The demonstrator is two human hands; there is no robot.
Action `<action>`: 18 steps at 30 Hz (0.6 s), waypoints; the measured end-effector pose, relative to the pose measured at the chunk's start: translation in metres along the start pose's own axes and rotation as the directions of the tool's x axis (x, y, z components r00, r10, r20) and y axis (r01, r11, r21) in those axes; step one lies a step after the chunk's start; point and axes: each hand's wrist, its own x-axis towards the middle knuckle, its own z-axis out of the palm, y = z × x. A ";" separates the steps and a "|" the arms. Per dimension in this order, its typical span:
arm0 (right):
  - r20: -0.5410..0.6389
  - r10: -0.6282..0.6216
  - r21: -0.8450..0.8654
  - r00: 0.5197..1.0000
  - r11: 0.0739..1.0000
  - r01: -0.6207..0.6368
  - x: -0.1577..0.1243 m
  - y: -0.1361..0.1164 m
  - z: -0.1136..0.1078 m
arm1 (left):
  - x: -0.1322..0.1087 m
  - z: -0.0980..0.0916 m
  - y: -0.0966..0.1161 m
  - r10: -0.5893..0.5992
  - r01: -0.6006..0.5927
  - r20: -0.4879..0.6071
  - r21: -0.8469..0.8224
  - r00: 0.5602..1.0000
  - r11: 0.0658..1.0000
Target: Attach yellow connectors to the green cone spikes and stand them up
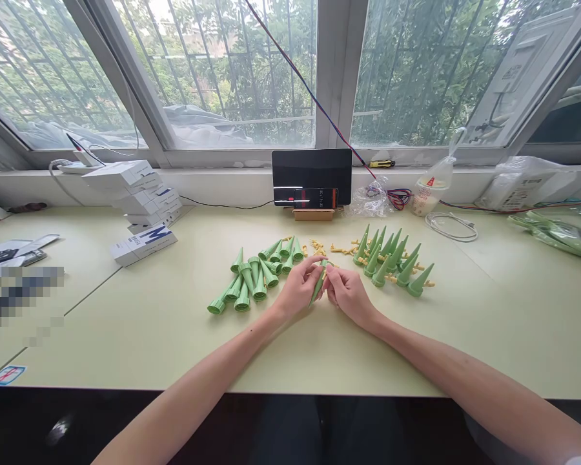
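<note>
My left hand (296,285) is closed around a green plastic cone (317,292), held with its pointed end down toward the table. My right hand (351,294) is closed in a pinch at the cone's side, on a small yellow plastic piece (325,275) mostly hidden by the fingers. To the left lies a pile of hollow green cones (259,287), several with open ends facing me. On the right, several green cones (396,256) stand point up with yellow pieces sticking out of their sides. Loose yellow pieces (341,249) lie just beyond my hands.
A dark tablet (312,169) and a phone (315,198) stand at the back. White boxes (142,245) are stacked at left. Along the sill side are crumpled clear plastic (374,200), a bagged cup (428,194), a white cable (451,227) and a green plastic-wrapped bundle (556,236).
</note>
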 end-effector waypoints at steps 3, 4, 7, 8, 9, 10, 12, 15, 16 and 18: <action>-0.040 -0.016 -0.035 0.999 0.999 0.015 0.002 0.002 -0.003 | 0.002 -0.003 0.001 0.007 -0.007 -0.012 -0.005 1.000 1.000; -0.059 -0.028 -0.055 0.998 0.998 0.024 0.003 0.002 -0.004 | 0.003 -0.005 0.002 0.010 -0.011 -0.027 -0.004 1.000 1.000; -0.120 -0.076 -0.145 0.990 0.988 0.058 0.006 0.002 -0.010 | 0.006 -0.013 0.006 0.013 -0.014 -0.118 -0.009 0.993 1.000; -0.138 -0.096 -0.187 0.986 0.980 0.069 0.008 0.002 -0.013 | 0.007 -0.016 0.007 0.010 -0.011 -0.154 -0.010 0.988 1.000; -0.147 -0.115 -0.231 0.982 0.970 0.079 0.009 0.002 -0.015 | 0.007 -0.018 0.008 0.006 -0.007 -0.179 -0.003 0.984 1.000; -0.150 -0.133 -0.280 0.980 0.956 0.087 0.010 0.002 -0.016 | 0.008 -0.020 0.009 0.003 -0.001 -0.199 0.012 0.980 1.000; -0.134 -0.162 -0.364 0.978 0.926 0.103 0.012 0.003 -0.018 | 0.009 -0.023 0.010 -0.003 0.016 -0.214 0.057 0.977 0.998; -0.066 -0.188 -0.447 0.980 0.884 0.139 0.012 0.005 -0.018 | 0.008 -0.024 0.010 -0.016 0.045 -0.215 0.130 0.976 0.991; -0.041 -0.194 -0.463 0.980 0.873 0.153 0.012 0.006 -0.018 | 0.008 -0.025 0.010 -0.018 0.053 -0.218 0.155 0.976 0.986; -0.006 -0.202 -0.486 0.979 0.857 0.173 0.012 0.007 -0.017 | 0.008 -0.026 0.009 -0.009 0.061 -0.227 0.225 0.974 0.973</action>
